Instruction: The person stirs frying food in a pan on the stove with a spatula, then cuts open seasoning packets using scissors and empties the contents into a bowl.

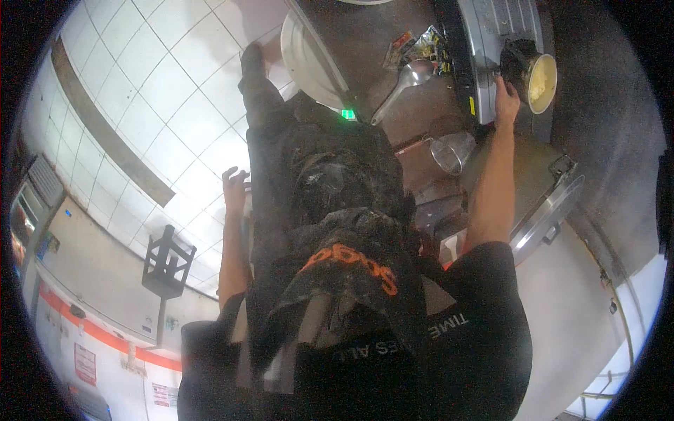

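My right hand (pixel 506 103) reaches to the front of a silver gas stove (pixel 484 42). Its fingertips close on a small dark part there that looks like a stove knob, mostly covered by the fingers. Beside that hand a pot (pixel 542 83) with pale yellow contents sits on the stove, its outside dark. On my other side, my left hand (pixel 236 184) hangs over the tiled floor with its fingers bent and apart, holding nothing.
A large metal ladle (pixel 415 72) and small packets (pixel 421 48) lie on the dark counter. Nearer are a wire strainer (pixel 453 152) and a big metal lid (pixel 551 214). A white round basin (pixel 305 63) stands by my feet, a dark stool-like frame (pixel 167 263) to the left.
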Motion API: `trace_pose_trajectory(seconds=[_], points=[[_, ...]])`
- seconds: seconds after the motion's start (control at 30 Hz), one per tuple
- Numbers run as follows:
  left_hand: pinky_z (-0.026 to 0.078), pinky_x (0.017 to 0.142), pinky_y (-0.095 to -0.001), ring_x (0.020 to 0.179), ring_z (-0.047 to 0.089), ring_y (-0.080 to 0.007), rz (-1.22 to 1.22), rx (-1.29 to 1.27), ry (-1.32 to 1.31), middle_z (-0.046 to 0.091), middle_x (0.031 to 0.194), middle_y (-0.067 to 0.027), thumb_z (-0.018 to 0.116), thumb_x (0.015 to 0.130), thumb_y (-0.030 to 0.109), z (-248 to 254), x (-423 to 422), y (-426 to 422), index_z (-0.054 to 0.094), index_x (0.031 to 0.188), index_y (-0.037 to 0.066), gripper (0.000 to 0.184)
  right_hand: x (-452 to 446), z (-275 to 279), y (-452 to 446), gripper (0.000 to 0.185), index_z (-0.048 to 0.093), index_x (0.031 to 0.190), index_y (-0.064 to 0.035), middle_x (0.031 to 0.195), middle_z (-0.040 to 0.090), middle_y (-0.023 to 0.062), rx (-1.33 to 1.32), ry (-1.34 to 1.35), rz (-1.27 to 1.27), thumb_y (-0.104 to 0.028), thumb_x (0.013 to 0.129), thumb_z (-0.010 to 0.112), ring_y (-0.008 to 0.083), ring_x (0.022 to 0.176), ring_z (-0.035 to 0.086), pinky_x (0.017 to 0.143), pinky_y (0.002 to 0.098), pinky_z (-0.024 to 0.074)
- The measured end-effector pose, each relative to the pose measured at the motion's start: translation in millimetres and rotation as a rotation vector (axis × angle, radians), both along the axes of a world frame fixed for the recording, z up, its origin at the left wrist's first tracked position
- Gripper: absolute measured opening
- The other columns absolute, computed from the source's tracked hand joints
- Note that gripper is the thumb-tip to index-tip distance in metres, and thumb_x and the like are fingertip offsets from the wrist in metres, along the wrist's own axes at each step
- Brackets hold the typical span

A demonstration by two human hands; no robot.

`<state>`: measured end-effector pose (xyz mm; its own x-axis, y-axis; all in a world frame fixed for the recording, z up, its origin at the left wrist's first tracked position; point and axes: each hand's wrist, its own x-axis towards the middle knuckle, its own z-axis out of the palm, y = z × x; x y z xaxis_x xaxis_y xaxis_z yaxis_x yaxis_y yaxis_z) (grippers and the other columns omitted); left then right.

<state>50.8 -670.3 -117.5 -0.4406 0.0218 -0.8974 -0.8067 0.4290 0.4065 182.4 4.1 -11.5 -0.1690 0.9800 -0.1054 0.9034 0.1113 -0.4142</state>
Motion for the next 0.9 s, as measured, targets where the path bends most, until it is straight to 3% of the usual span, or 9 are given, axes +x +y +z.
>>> trace_pose_trajectory(seconds=[0.23, 0.37, 0.43, 0.5, 0.57, 0.63, 0.77, 0.9], points=[[0.047, 0.060, -0.0266, 0.075, 0.058, -0.0129, 0.000, 0.011, 0.021, 0.063, 0.105, -0.0123, 0.056, 0.095, 0.026, 4, -10, 13, 0.039, 0.130, 0.005, 0.044, 11, -5, -10, 0.086, 0.054, 0.125, 0.0110, 0.121, 0.061, 0.0261, 0.016, 0.081, 0.004, -0.052, 0.071, 0.073, 0.0334, 0.118, 0.055, 0.102, 0.0356, 0.0387], [0.048, 0.060, -0.0265, 0.077, 0.060, -0.0139, -0.007, 0.005, 0.024, 0.063, 0.107, -0.0129, 0.056, 0.095, 0.025, 4, -16, 18, 0.039, 0.130, 0.004, 0.043, 18, -8, -25, 0.089, 0.051, 0.130, 0.0080, 0.127, 0.056, 0.0287, 0.090, -0.064, 0.023, -0.055, 0.070, 0.071, 0.0357, 0.122, 0.052, 0.103, 0.0374, 0.0377], [0.048, 0.060, -0.0270, 0.077, 0.060, -0.0141, -0.023, -0.001, 0.028, 0.063, 0.107, -0.0132, 0.056, 0.095, 0.024, 4, -18, 18, 0.039, 0.130, 0.005, 0.043, 12, 1, -54, 0.081, 0.051, 0.130, 0.0068, 0.126, 0.057, 0.0266, 0.124, -0.044, -0.004, -0.050, 0.075, 0.069, 0.0352, 0.120, 0.054, 0.104, 0.0376, 0.0371], [0.048, 0.061, -0.0274, 0.077, 0.060, -0.0144, -0.039, 0.001, 0.039, 0.063, 0.108, -0.0135, 0.056, 0.095, 0.024, 4, -21, 20, 0.039, 0.130, 0.005, 0.043, 16, 3, -73, 0.072, 0.050, 0.131, 0.0061, 0.121, 0.060, 0.0226, 0.099, 0.261, 0.122, -0.044, 0.081, 0.064, 0.0323, 0.104, 0.060, 0.092, 0.0374, 0.0454], [0.049, 0.061, -0.0286, 0.078, 0.060, -0.0148, -0.008, -0.007, 0.020, 0.063, 0.109, -0.0138, 0.056, 0.095, 0.023, 8, -25, 22, 0.039, 0.130, 0.005, 0.043, 15, 15, -105, 0.056, 0.053, 0.126, 0.0030, 0.105, 0.064, 0.0172, -0.093, 0.505, -0.116, -0.036, 0.087, 0.060, 0.0257, 0.082, 0.059, 0.072, 0.0358, 0.0486], [0.049, 0.062, -0.0299, 0.078, 0.060, -0.0153, -0.021, 0.004, 0.045, 0.063, 0.109, -0.0144, 0.056, 0.095, 0.023, 5, -28, 21, 0.039, 0.130, 0.005, 0.043, 16, 22, -129, 0.047, 0.056, 0.119, -0.0008, 0.095, 0.063, 0.0148, -0.425, 1.173, -0.439, -0.037, 0.089, 0.053, 0.0211, 0.069, 0.052, 0.059, 0.0332, 0.0433], [0.049, 0.063, -0.0301, 0.078, 0.060, -0.0147, -0.092, -0.009, 0.044, 0.062, 0.110, -0.0149, 0.056, 0.095, 0.024, 11, -41, 29, 0.039, 0.129, 0.005, 0.043, 8, 55, -205, 0.053, 0.056, 0.116, -0.0026, 0.092, 0.061, 0.0151, -0.560, 1.381, -0.612, -0.046, 0.088, 0.044, 0.0220, 0.069, 0.050, 0.060, 0.0339, 0.0417], [0.049, 0.062, -0.0300, 0.075, 0.059, -0.0143, -0.119, -0.002, 0.072, 0.061, 0.109, -0.0146, 0.056, 0.094, 0.023, 14, -54, 35, 0.038, 0.129, 0.004, 0.044, 37, 27, -247, 0.064, 0.054, 0.122, -0.0020, 0.092, 0.060, 0.0167, -0.751, 1.453, -0.653, -0.052, 0.084, 0.043, 0.0234, 0.071, 0.049, 0.062, 0.0343, 0.0407]])
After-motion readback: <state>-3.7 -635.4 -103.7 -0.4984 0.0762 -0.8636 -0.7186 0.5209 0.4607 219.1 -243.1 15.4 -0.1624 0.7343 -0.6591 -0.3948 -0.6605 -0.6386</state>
